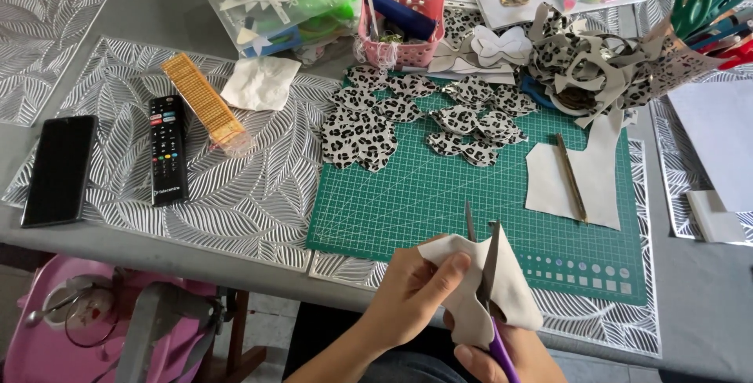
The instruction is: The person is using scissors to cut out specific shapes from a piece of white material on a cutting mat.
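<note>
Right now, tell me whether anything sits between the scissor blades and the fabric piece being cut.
Nothing visible does. The left hand pinches the beige fabric piece and the scissors in the right hand already bite into it; the left fingers lie beside the blades.
</note>
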